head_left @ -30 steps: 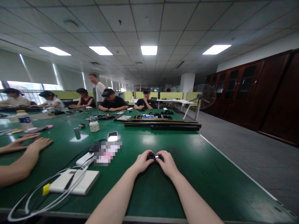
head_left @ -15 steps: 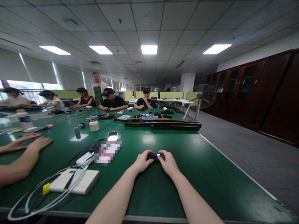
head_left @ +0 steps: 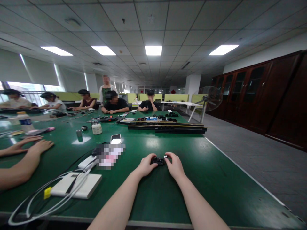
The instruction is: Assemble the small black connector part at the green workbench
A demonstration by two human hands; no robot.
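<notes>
Between my hands, low over the green table, is a small black part with uneven edges; its exact kind cannot be made out. My left hand grips its left side, thumb in front and fingers behind. A small white piece sits at the fingertips of my right hand, pinched between thumb and forefinger. This piece is just right of the black part's top edge, and whether the two touch is too small to tell.
To the left lie a white box with cables, a power strip and a phone. A co-worker's hands rest at far left. Long black bars lie across the table ahead, and a white jar stands farther left.
My right hand has shifted slightly right, away from the black part, with the white piece in its fingertips. My left hand stays put. A standing person in the back has moved right.
</notes>
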